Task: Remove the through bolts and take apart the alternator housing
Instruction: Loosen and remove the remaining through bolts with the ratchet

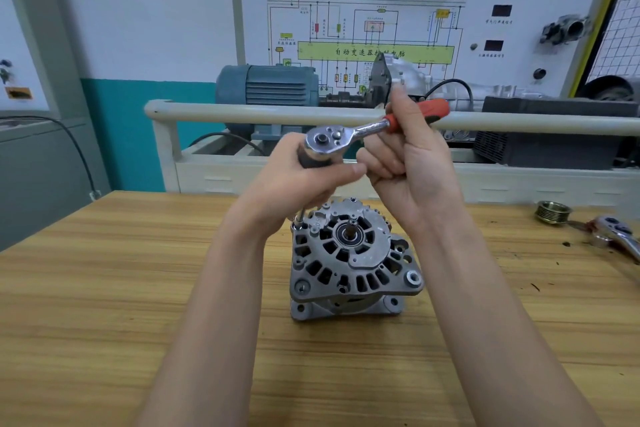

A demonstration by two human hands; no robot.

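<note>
- I see my left hand (304, 180) curled round the dark socket extension (311, 158) just under the ratchet head, thumb pressed across its front.
- The extension's thin steel shaft drops to a through bolt (297, 226) at the housing's far left rim.
- The ratchet (349, 133) lies nearly level above the alternator: a rounded chrome head, polished neck, red ribbed handle.
- My right hand (412, 156) grips that red handle, fingers folded round it.
- The alternator (349, 260) stands shaft-up near the middle of the wooden bench (121, 305), towards its far edge; the cast grey aluminium housing has slotted vents in a ring, lugs at the corners and a stubby steel shaft in the centre.
- Near the bench's far right corner sits a grooved brass-coloured pulley (553, 212), and just beside it lies a second chrome ratchet (614, 236) with its head blurred.
</note>
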